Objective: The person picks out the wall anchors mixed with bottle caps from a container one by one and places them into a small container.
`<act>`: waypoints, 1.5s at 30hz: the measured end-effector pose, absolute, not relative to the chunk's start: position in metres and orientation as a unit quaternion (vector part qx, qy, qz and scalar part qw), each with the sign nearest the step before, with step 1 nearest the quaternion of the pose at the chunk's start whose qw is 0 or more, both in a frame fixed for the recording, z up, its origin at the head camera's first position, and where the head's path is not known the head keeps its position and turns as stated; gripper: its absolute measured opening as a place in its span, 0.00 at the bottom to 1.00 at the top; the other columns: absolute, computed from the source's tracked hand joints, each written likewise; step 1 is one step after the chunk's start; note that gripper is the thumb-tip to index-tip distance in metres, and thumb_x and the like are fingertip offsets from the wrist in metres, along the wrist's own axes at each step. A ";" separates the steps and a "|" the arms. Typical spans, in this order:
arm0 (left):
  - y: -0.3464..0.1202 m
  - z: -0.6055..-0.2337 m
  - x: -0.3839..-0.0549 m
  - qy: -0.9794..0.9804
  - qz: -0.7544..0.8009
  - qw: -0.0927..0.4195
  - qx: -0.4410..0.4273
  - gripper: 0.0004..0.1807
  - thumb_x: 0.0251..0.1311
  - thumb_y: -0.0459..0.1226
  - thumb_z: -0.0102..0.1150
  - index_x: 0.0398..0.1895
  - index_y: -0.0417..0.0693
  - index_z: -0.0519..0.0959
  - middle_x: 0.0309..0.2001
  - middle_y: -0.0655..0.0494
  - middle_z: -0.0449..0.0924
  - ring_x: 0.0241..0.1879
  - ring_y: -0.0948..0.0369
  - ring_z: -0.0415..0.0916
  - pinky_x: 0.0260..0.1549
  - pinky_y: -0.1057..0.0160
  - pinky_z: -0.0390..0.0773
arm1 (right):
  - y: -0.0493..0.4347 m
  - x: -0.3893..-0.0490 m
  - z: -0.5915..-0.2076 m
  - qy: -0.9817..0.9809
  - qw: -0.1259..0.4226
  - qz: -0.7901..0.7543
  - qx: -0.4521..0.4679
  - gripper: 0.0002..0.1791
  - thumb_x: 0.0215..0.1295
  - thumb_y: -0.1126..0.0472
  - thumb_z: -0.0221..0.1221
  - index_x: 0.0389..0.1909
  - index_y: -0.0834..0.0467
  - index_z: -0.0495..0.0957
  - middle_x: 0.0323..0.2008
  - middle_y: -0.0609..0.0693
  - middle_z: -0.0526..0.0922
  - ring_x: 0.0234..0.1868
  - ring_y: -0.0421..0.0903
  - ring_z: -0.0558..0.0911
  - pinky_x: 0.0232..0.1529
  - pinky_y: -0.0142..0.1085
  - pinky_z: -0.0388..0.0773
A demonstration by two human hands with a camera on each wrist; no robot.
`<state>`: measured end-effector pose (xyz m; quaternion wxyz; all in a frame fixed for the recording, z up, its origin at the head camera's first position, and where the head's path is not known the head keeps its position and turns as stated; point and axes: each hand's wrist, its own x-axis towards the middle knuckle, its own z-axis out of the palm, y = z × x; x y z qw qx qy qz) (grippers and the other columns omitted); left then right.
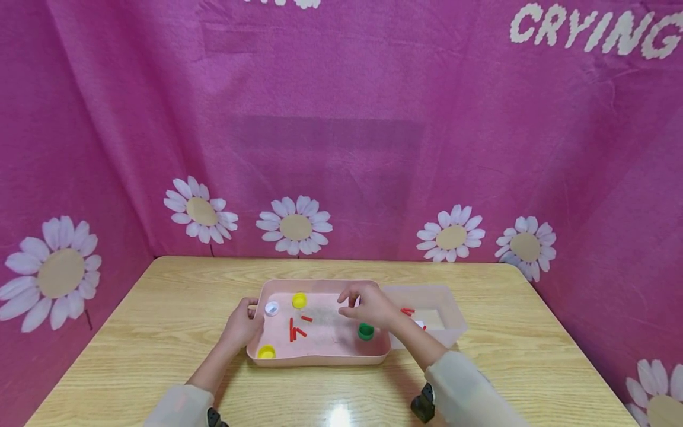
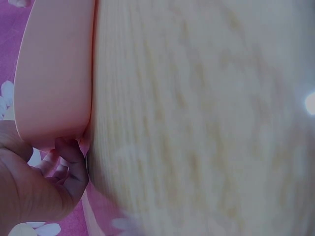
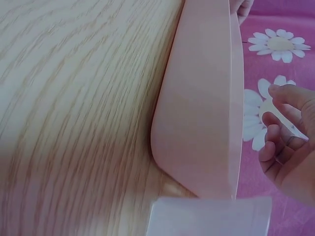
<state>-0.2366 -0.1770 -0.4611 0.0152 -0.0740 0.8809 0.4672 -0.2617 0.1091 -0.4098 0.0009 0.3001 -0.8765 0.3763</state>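
1. Head view, setting: pale wood-grain table (image 1: 507, 338) inside a booth of magenta cloth (image 1: 341, 89) printed with white daisies (image 1: 294, 227); part of a lettered word at upper right.
2. Head view, axis: pink tray (image 1: 331, 344) on the table, long axis running left to right across the person's front, short ends facing left and right. Translucent box (image 1: 453, 314) at its right end; contact between the two cannot be told. Inside the tray: four red sticks (image 1: 291, 330), two yellow cups (image 1: 299, 300), a white cup (image 1: 272, 308), a green cup (image 1: 365, 331).
3. Head view, grip: left hand (image 1: 244, 323) at the tray's left end wall. Right hand (image 1: 370, 305) above the tray's right half, near the green cup; thumb and forefinger apart.
4. Left wrist view: wood surface fills most of the field; tray wall runs up the left side. Left fingers curl against its end, thumb near the rim: clamped on the tray.
5. Right wrist view: tray wall upright at centre, box corner below. Right hand beyond the rim, against the cloth, fingers loosely bent.
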 end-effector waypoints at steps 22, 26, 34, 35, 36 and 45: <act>-0.176 -0.461 -0.237 0.881 0.465 0.027 -0.081 0.23 0.59 0.30 0.47 0.59 0.35 0.62 0.41 0.39 0.74 0.37 0.52 0.74 0.32 0.63 0.77 | 0.071 -0.262 -0.424 -0.897 -0.061 0.355 0.254 0.07 0.56 0.61 0.64 0.35 0.57 0.80 0.26 0.46 0.76 0.25 0.39 0.70 0.25 0.27 0.68; -0.176 -0.462 -0.238 0.880 0.466 0.027 -0.084 0.24 0.59 0.31 0.48 0.60 0.35 0.62 0.41 0.40 0.74 0.37 0.53 0.74 0.32 0.64 0.76 | 0.065 -0.262 -0.427 -0.897 -0.056 0.358 0.254 0.07 0.55 0.62 0.64 0.35 0.58 0.81 0.27 0.47 0.76 0.25 0.39 0.70 0.25 0.27 0.68; -0.177 -0.462 -0.237 0.878 0.471 0.024 -0.080 0.23 0.59 0.30 0.48 0.59 0.34 0.62 0.40 0.39 0.74 0.36 0.53 0.74 0.31 0.63 0.77 | 0.054 -0.262 -0.437 -0.907 -0.085 0.350 0.220 0.07 0.56 0.61 0.63 0.36 0.55 0.80 0.26 0.46 0.74 0.24 0.40 0.69 0.26 0.29 0.68; -0.177 -0.462 -0.238 0.878 0.471 0.024 -0.079 0.23 0.59 0.30 0.48 0.59 0.34 0.62 0.40 0.38 0.74 0.36 0.52 0.74 0.31 0.63 0.77 | 0.053 -0.262 -0.439 -0.908 -0.089 0.348 0.213 0.06 0.56 0.60 0.63 0.35 0.54 0.80 0.25 0.46 0.74 0.24 0.40 0.69 0.25 0.30 0.68; -0.177 -0.462 -0.237 0.878 0.472 0.024 -0.080 0.23 0.59 0.30 0.48 0.59 0.34 0.62 0.40 0.39 0.74 0.36 0.53 0.74 0.31 0.63 0.77 | 0.052 -0.263 -0.441 -0.910 -0.091 0.346 0.208 0.06 0.56 0.60 0.63 0.35 0.53 0.80 0.25 0.45 0.74 0.24 0.40 0.69 0.24 0.29 0.68; -0.177 -0.461 -0.237 0.879 0.470 0.025 -0.079 0.23 0.59 0.30 0.48 0.58 0.33 0.62 0.41 0.38 0.74 0.36 0.52 0.74 0.31 0.63 0.78 | 0.042 -0.266 -0.452 -0.912 -0.087 0.344 0.205 0.06 0.56 0.60 0.63 0.34 0.54 0.79 0.22 0.45 0.73 0.22 0.40 0.69 0.22 0.29 0.67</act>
